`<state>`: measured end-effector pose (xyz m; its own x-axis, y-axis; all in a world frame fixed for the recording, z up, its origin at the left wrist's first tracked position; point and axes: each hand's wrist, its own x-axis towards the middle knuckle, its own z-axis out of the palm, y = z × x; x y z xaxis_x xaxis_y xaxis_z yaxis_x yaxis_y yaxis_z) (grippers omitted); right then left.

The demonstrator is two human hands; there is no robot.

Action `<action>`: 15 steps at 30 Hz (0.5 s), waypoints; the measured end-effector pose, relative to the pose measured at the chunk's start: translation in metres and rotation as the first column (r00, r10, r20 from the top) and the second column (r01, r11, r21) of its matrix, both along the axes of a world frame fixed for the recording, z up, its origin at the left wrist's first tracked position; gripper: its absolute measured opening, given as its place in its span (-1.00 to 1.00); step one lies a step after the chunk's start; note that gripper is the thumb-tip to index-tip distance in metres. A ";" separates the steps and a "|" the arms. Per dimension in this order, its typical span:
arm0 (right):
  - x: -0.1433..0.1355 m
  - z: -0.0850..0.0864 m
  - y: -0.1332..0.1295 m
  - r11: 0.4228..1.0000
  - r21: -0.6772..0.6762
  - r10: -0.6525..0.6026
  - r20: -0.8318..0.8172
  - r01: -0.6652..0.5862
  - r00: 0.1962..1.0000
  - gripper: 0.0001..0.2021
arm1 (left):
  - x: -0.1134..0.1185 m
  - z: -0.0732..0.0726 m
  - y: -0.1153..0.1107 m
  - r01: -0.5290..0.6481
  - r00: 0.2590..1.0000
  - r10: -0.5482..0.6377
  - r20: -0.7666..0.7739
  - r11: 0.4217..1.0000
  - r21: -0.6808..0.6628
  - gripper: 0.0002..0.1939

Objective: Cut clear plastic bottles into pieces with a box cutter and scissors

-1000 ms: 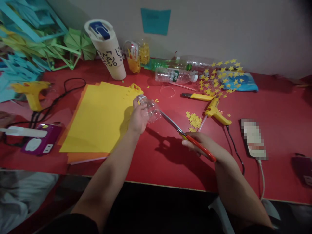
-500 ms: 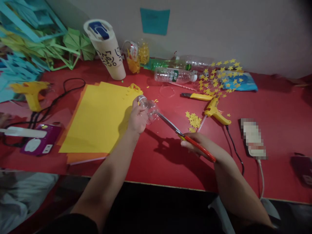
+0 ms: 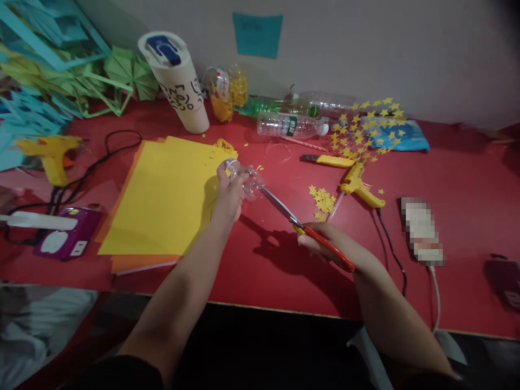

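My left hand (image 3: 229, 196) is closed around the neck end of a clear plastic bottle piece (image 3: 252, 184), held above the red table beside the yellow paper (image 3: 166, 195). My right hand (image 3: 325, 238) grips a pair of scissors (image 3: 325, 246) with red handles. The scissors' long blades point up and left, and their tips meet the cut edge of the bottle piece. Whether the tips are around the plastic or only against it I cannot tell. Past the scissors lies a small pile of yellow paper stars (image 3: 324, 200).
A yellow glue gun (image 3: 361, 187) and a yellow box cutter (image 3: 329, 161) lie beyond my right hand. Plastic bottles (image 3: 280, 124) and a white tumbler (image 3: 179, 86) line the back. A phone (image 3: 421, 230) is at right; another glue gun (image 3: 51, 154) and a purple power strip (image 3: 67, 233) are at left.
Both hands have shifted slightly left, with the bottle piece and the scissors. My left hand has turned the bottle piece a little. The things on the table stay put.
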<state>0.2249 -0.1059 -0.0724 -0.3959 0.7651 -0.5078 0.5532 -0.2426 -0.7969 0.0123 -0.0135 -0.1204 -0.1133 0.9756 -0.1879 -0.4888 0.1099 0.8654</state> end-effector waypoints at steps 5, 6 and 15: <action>-0.007 -0.002 -0.002 1.000 -0.018 -0.007 -0.032 0.007 0.999 -0.40 | 0.004 0.009 -0.003 -0.022 0.999 0.021 -0.042 1.000 -0.022 -0.57; -0.008 -0.003 -0.002 1.000 -0.025 -0.015 -0.042 0.014 0.999 -0.41 | 0.004 0.010 -0.003 -0.031 0.999 0.031 -0.042 0.999 -0.009 -0.58; -0.013 -0.004 -0.003 0.999 -0.019 -0.028 -0.038 0.027 0.999 -0.41 | 0.006 0.003 -0.005 -0.090 0.994 0.095 -0.052 0.991 0.100 -0.55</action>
<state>0.2123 -0.1088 -0.0759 -0.3944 0.7666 -0.5068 0.5155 -0.2720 -0.8126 0.0179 -0.0182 -0.1173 -0.2113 0.9738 -0.0837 -0.4434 -0.0192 0.8961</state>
